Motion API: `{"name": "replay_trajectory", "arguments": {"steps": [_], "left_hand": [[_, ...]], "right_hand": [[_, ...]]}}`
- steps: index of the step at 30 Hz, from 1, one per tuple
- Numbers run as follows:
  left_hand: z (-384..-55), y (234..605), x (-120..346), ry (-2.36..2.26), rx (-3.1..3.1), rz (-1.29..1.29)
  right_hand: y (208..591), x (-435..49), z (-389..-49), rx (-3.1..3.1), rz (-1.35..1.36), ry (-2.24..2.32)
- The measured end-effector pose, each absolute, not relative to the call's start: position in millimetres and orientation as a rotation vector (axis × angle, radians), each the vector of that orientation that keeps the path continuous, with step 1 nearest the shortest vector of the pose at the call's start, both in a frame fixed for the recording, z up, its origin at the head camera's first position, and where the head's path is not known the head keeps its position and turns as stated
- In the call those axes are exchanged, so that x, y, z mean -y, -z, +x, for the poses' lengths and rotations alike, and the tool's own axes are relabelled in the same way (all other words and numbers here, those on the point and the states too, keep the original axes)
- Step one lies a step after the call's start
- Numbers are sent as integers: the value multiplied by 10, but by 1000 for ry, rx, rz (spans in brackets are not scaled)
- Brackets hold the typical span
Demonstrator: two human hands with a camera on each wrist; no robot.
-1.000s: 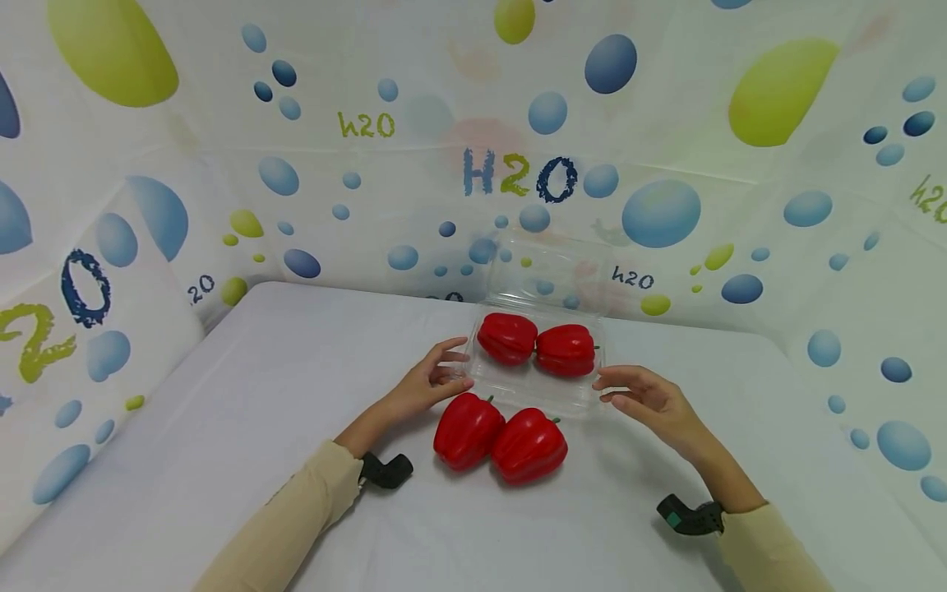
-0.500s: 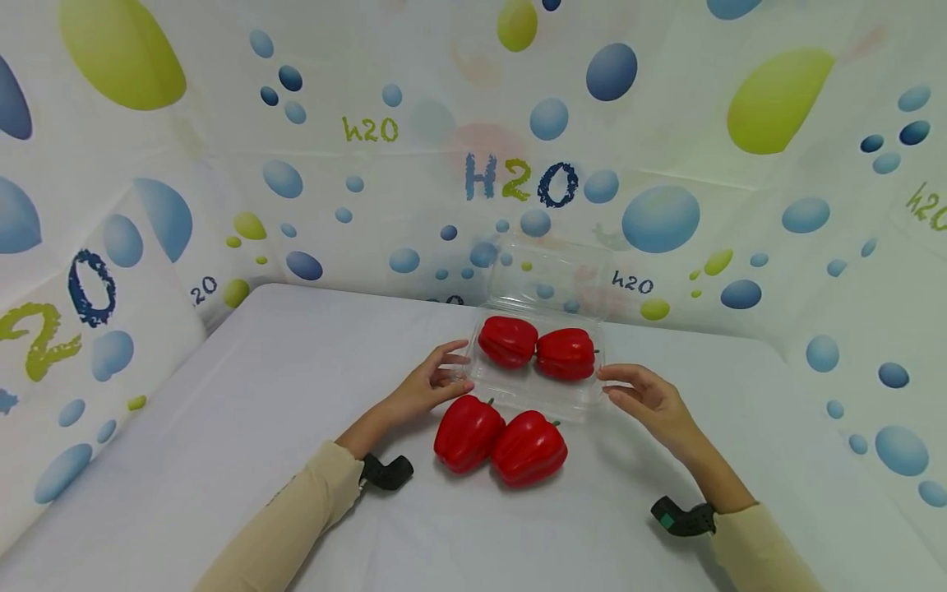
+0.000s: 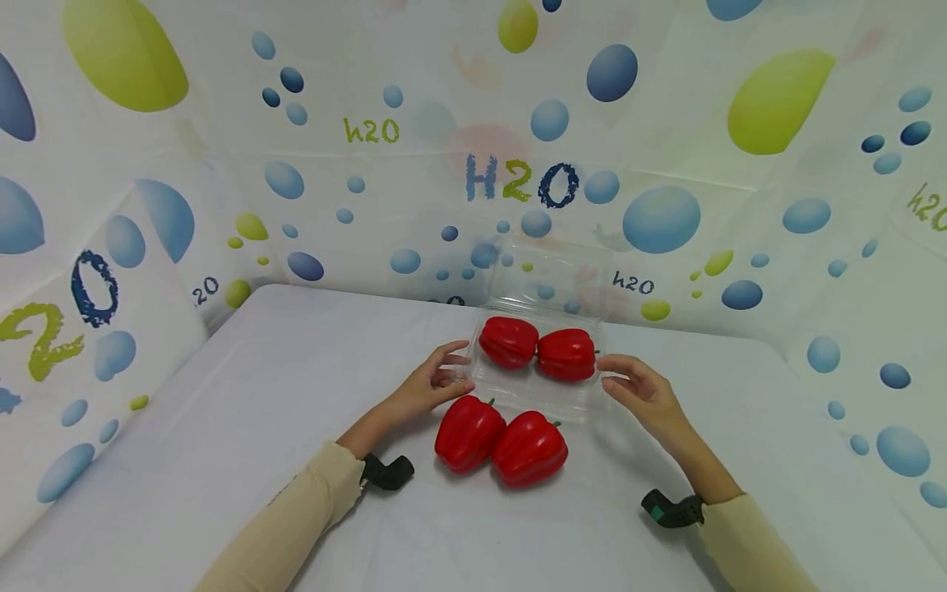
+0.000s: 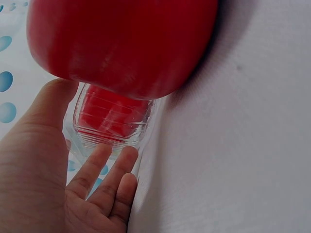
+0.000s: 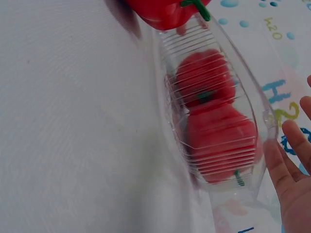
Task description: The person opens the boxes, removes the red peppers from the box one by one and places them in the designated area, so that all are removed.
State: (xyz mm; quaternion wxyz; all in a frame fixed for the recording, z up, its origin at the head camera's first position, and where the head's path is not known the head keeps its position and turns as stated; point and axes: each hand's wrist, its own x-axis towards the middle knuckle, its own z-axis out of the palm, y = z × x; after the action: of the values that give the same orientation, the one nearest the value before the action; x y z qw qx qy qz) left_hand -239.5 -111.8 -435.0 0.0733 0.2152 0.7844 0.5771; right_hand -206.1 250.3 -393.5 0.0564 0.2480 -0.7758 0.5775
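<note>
A clear plastic clamshell box [image 3: 534, 401] sits at the back of the table with its lid [image 3: 547, 275] raised behind it. Inside lie two red bell peppers, a left one [image 3: 508, 342] and a right one [image 3: 566, 355], side by side. My left hand [image 3: 425, 386] is at the box's left wall, fingers spread and slightly bent, thumb beside a near pepper [image 4: 121, 43]. At the right wall is my right hand [image 3: 649, 399], its thumb right at the rim in the right wrist view, fingers extended. Neither hand grips anything.
Two more red bell peppers, one on the left [image 3: 469, 436] and one on the right [image 3: 530, 450], rest on the white tablecloth [image 3: 459, 543] in front of the box. A white patterned curtain [image 3: 444, 49] rises behind the table. Both wrists wear black devices [image 3: 388, 473].
My right hand has shifted slightly left, and its fingers are closer to the box's right side. The left hand, box and peppers stay where they were.
</note>
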Motion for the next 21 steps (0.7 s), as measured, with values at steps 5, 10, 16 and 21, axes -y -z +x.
{"name": "replay_trajectory", "arguments": {"steps": [5, 10, 16, 21], "left_hand": [[-2391, 4347, 1113, -1734, -2353, 633], [-2397, 4353, 1114, -1730, -2357, 628], [-2401, 4365, 1126, -1749, -2343, 658], [-2405, 4359, 1118, -1744, -2346, 641]], "right_hand": [[3992, -2463, -2113, 2304, 741, -1755], [4028, -2419, -2160, 2315, 686, -1711], [4008, -2358, -2213, 2327, 529, -1735], [4003, -2333, -2262, 2326, 432, -1772]]}}
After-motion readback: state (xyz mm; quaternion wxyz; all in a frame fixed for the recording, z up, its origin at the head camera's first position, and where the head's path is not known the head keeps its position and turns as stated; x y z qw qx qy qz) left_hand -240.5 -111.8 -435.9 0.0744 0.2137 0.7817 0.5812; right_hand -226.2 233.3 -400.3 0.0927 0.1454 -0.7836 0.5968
